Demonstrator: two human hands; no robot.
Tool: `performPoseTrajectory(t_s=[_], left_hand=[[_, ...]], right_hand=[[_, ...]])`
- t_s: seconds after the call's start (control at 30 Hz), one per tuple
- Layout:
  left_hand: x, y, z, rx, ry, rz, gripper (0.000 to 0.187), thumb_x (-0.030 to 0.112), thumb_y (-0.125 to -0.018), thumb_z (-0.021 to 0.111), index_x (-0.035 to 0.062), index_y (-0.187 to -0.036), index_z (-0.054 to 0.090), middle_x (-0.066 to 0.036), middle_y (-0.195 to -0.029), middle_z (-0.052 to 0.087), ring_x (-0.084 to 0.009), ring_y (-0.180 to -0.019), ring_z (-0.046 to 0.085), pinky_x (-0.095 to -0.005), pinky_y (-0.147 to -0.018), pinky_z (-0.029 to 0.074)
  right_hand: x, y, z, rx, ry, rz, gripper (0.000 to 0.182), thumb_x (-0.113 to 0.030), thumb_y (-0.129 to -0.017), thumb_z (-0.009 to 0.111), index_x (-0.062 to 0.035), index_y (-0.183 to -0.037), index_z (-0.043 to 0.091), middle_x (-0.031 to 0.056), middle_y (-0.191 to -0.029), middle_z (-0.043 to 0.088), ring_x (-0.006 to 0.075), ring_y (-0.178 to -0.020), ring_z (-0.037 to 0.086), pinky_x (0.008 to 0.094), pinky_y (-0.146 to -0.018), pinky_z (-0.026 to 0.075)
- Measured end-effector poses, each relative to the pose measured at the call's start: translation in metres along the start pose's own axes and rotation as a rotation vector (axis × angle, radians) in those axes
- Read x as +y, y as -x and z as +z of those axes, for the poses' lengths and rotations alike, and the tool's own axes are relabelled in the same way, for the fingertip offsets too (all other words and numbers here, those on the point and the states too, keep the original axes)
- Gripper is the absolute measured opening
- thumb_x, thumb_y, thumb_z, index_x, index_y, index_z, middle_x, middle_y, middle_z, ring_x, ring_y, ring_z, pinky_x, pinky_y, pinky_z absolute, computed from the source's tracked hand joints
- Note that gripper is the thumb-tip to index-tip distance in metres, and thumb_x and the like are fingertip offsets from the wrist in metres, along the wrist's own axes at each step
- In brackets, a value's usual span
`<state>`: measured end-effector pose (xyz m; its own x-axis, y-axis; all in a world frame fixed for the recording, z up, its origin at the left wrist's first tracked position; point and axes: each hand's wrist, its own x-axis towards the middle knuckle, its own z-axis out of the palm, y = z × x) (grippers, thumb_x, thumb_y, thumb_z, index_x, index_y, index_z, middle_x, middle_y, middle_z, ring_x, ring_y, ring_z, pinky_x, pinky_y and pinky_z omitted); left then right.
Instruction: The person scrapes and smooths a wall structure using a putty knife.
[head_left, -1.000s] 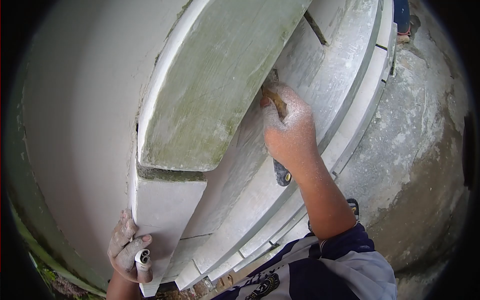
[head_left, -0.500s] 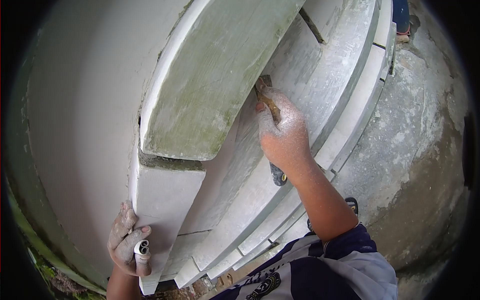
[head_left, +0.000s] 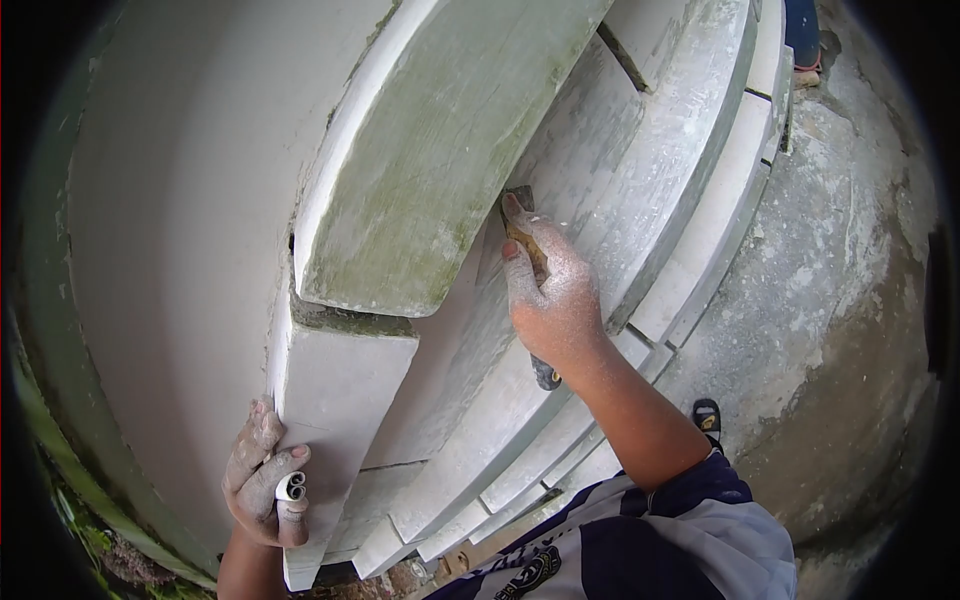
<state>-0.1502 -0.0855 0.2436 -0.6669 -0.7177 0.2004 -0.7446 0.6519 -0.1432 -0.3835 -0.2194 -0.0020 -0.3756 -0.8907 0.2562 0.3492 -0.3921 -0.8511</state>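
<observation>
Coated in white dust, my right hand (head_left: 555, 290) is closed round a scraper (head_left: 543, 372), its dark handle end sticking out below the palm and its blade near the edge of the greenish curved slab (head_left: 410, 170). My left hand (head_left: 265, 480) rests at the left edge of the white lower block (head_left: 340, 390), with a small rolled piece of white sandpaper or sheet (head_left: 291, 487) held between its fingers. A dark gap separates the slab from the block. Beneath my right hand lie pale curved ledges (head_left: 560, 240).
More stepped white ledges (head_left: 700, 240) curve along the right, split by dark joints. Beyond them is stained concrete ground (head_left: 800, 300), with a sandalled foot (head_left: 707, 415) near my sleeve. Part of another person's leg (head_left: 802, 35) shows at the top right. A smooth pale wall (head_left: 190, 250) fills the left.
My right hand and the scraper have moved down and slightly left along the slab's edge. My left hand keeps its hold on the roll. The view has shifted slightly, and more of the sandalled foot shows.
</observation>
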Motion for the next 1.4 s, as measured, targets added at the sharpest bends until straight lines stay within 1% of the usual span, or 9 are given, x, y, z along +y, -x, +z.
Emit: performPoseTrajectory(t_s=[0.1, 0.27, 0.47, 0.57, 0.6, 0.97, 1.07, 1.17, 1.4], left_hand=[[-0.003, 0.0, 0.0, -0.001, 0.011, 0.011, 0.033, 0.027, -0.088, 0.056, -0.0021, -0.093, 0.072, -0.029, -0.13, 0.061, -0.0485, -0.131, 0.052, -0.0565, -0.115, 0.034], [0.002, -0.003, 0.0, -0.012, -0.001, -0.003, 0.032, 0.025, -0.089, 0.056, -0.0021, -0.093, 0.072, -0.029, -0.133, 0.06, -0.0477, -0.131, 0.052, -0.0569, -0.114, 0.033], [0.0, -0.002, 0.002, 0.013, 0.017, 0.012, 0.032, 0.026, -0.091, 0.056, -0.0018, -0.092, 0.071, -0.027, -0.133, 0.06, -0.048, -0.132, 0.052, -0.0572, -0.115, 0.033], [-0.003, 0.001, 0.003, 0.02, 0.039, 0.023, 0.032, 0.026, -0.09, 0.055, -0.0016, -0.092, 0.071, -0.026, -0.134, 0.06, -0.0479, -0.132, 0.051, -0.0571, -0.115, 0.033], [-0.002, 0.0, 0.003, 0.012, 0.029, 0.019, 0.032, 0.026, -0.09, 0.056, -0.0016, -0.092, 0.071, -0.026, -0.134, 0.06, -0.0478, -0.132, 0.051, -0.0571, -0.115, 0.033], [0.0, -0.002, 0.003, 0.021, 0.029, 0.008, 0.032, 0.026, -0.089, 0.057, -0.0011, -0.09, 0.073, -0.026, -0.131, 0.061, -0.0478, -0.13, 0.054, -0.0573, -0.115, 0.033], [0.004, -0.006, -0.002, -0.06, -0.06, 0.055, 0.042, 0.037, -0.102, 0.049, -0.0015, -0.106, 0.067, -0.028, -0.138, 0.056, -0.0459, -0.132, 0.051, -0.0561, -0.112, 0.037], [0.002, -0.001, 0.0, -0.009, -0.03, -0.022, 0.03, 0.024, -0.087, 0.056, -0.0006, -0.09, 0.073, -0.026, -0.13, 0.063, -0.047, -0.131, 0.053, -0.0572, -0.116, 0.032], [0.002, -0.001, 0.0, -0.009, 0.025, 0.005, 0.031, 0.024, -0.088, 0.056, -0.0015, -0.092, 0.073, -0.026, -0.132, 0.061, -0.0474, -0.132, 0.052, -0.057, -0.115, 0.032]], right_hand=[[0.023, 0.009, 0.01, 0.06, 0.062, -0.251, 0.03, -0.003, -0.094, 0.057, 0.0065, -0.122, 0.059, 0.0215, -0.096, 0.072, 0.0378, -0.092, 0.073, 0.0391, -0.077, 0.059], [-0.011, -0.014, -0.007, -0.101, 0.019, 0.097, 0.033, -0.003, -0.099, 0.054, 0.0075, -0.13, 0.056, 0.0207, -0.118, 0.066, 0.0251, -0.112, 0.066, 0.0331, -0.094, 0.052], [0.016, 0.022, 0.007, -0.063, -0.021, -0.028, 0.03, -0.005, -0.1, 0.054, 0.0078, -0.127, 0.056, 0.0208, -0.115, 0.067, 0.0244, -0.111, 0.066, 0.0326, -0.092, 0.052], [0.026, 0.008, 0.008, 0.034, 0.024, -0.236, 0.03, -0.002, -0.093, 0.059, 0.008, -0.122, 0.059, 0.0256, -0.097, 0.072, 0.0368, -0.094, 0.074, 0.0358, -0.076, 0.059], [0.011, -0.004, 0.003, -0.016, -0.034, -0.041, 0.03, -0.005, -0.101, 0.054, 0.0079, -0.127, 0.057, 0.0205, -0.114, 0.067, 0.0249, -0.111, 0.066, 0.034, -0.092, 0.053], [0.004, -0.01, -0.001, 0.01, 0.111, -0.058, 0.031, -0.006, -0.099, 0.054, 0.0064, -0.128, 0.057, 0.023, -0.112, 0.068, 0.0304, -0.107, 0.068, 0.0368, -0.09, 0.054], [-0.011, -0.03, -0.004, 0.046, 0.127, 0.004, 0.035, -0.004, -0.097, 0.055, 0.0058, -0.131, 0.057, 0.0248, -0.109, 0.069, 0.0338, -0.101, 0.071, 0.038, -0.086, 0.056], [-0.01, -0.013, -0.002, 0.03, 0.038, 0.064, 0.033, -0.004, -0.1, 0.052, 0.007, -0.131, 0.054, 0.0222, -0.116, 0.066, 0.0304, -0.11, 0.067, 0.0375, -0.096, 0.051], [-0.025, -0.063, -0.011, 0.179, 0.059, -0.03, 0.035, -0.006, -0.097, 0.055, 0.0051, -0.13, 0.058, 0.0287, -0.116, 0.068, 0.0378, -0.114, 0.067, 0.04, -0.09, 0.057]])
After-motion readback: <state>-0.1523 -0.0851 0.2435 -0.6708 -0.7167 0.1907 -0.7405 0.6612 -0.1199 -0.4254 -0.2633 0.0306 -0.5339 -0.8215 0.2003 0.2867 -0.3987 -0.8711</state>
